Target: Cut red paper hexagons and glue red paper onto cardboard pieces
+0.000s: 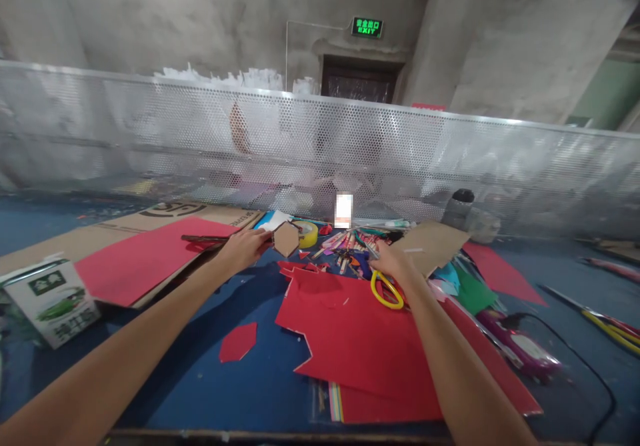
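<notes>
My left hand [245, 246] is closed on a small brown cardboard hexagon [286, 238], held just above the blue table. My right hand [393, 261] grips scissors with yellow handles [386, 289]; the blades point away towards a pile of coloured scraps. Below both hands lies a large red sheet [350, 339] with pieces cut out of its edges. A red hexagon cut-out [239, 341] lies on the table to the left of it.
Another red sheet [145, 259] rests on flat cardboard [90, 236] at the left, beside a white and green box [50, 299]. A yellow tape roll [307, 233], a purple glue gun [520, 346] with its cable, and a perforated metal screen [320, 146] behind.
</notes>
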A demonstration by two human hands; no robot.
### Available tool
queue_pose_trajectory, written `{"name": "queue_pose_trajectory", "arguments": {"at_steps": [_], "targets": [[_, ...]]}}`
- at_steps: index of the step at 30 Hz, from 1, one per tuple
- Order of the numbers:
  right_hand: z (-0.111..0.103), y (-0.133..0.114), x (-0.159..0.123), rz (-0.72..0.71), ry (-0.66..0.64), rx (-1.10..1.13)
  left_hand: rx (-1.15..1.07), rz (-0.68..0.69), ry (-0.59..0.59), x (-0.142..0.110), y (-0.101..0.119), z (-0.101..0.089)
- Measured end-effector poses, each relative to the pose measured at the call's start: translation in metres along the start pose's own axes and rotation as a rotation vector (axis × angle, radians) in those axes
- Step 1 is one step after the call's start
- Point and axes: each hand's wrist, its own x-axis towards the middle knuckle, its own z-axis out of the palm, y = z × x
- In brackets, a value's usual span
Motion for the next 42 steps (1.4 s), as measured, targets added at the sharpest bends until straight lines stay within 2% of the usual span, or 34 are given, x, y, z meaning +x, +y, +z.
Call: {"name": "queue_pose_trajectory", "arguments": {"at_steps": [4,7,11,15,19,24,29,32,36,42], "targets": [[-0.001,-0.007,0.001,0.009,-0.023,0.003,-0.008,-0.003,0.006,0.000,-0.001,0.002],[-0.008,-0.010,-0.001,-0.038,-0.026,0.022,-0.031,-0.016,0.019,0.000,-0.002,0.000],[-0.019,-0.017,-0.010,-0.200,-0.041,0.068,-0.065,-0.033,0.027,0.001,-0.004,0.000],[-0.021,-0.034,-0.025,-0.387,-0.157,0.088,-0.058,-0.030,0.037,0.001,-0.006,-0.001],[-0.018,-0.046,-0.035,-0.454,-0.246,0.056,-0.010,-0.013,0.023,0.000,-0.005,-0.001],[-0.018,-0.042,-0.033,-0.434,-0.203,0.058,-0.005,-0.014,0.023,0.000,-0.004,-0.002],[-0.013,-0.027,-0.018,-0.250,-0.028,0.039,-0.094,-0.029,0.004,-0.001,-0.003,0.000],[-0.004,-0.020,-0.009,-0.177,-0.044,0.020,-0.098,-0.010,-0.015,-0.001,-0.004,0.005],[0.006,-0.022,-0.004,-0.152,-0.072,0.017,-0.054,0.014,-0.025,0.000,-0.007,0.009],[0.003,-0.023,-0.003,-0.127,0.028,0.059,-0.003,0.032,-0.049,0.000,-0.007,0.005]]}}
